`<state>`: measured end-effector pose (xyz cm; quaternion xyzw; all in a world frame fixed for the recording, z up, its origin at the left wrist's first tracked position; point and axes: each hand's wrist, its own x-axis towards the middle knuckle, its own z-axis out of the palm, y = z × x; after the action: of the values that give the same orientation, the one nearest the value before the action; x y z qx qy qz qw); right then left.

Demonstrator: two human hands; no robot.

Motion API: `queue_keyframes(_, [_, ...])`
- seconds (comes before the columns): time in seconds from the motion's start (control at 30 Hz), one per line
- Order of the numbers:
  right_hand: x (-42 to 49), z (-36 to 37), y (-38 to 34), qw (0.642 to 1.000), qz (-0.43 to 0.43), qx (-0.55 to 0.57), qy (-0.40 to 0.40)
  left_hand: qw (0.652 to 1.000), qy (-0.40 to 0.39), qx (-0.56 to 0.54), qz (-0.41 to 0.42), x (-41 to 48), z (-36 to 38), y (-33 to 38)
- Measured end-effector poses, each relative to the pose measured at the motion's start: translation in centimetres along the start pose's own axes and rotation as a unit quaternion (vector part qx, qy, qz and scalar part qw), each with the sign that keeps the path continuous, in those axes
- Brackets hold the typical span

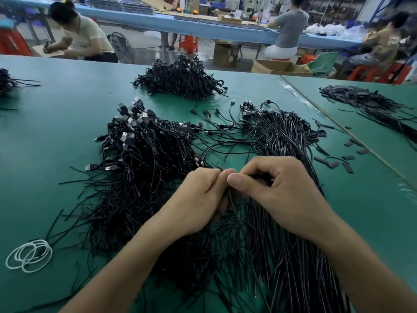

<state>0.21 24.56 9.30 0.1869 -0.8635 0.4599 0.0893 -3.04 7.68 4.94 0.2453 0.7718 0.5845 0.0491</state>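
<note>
At the centre of the frame, the left hand [200, 197] and the right hand [279, 195] are meeting over the green bench [56, 136]. Both are curling their fingers, pinching one thin black cable [232, 204] between thumb and fingertips; whether the right hand is also holding a sleeve I cannot tell. The cable is trailing down over the straight bundle of cables [282, 256] beneath. It is probably handling light, limp and slippery, so pinching close to its free end is looking wisest. Short black sleeve pieces [347, 164] are lying at right.
</note>
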Motion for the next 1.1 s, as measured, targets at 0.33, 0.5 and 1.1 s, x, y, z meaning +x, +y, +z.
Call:
queue_keyframes(0.33, [0.3,2.1,0.5,0.996,0.034,0.062,0.046,0.893,-0.139,-0.420,-0.076,-0.4,-1.7,2.0])
queue_keyframes(0.5, [-0.9,3.4,0.5,0.991,0.082,-0.028,-0.106,0.868,0.036,-0.496,-0.015,0.5,-1.4,1.3])
queue_keyframes(1.1, [0.4,2.5,0.1,0.997,0.055,0.037,0.051,0.863,-0.111,-0.491,-0.054,-0.3,-2.1,2.2])
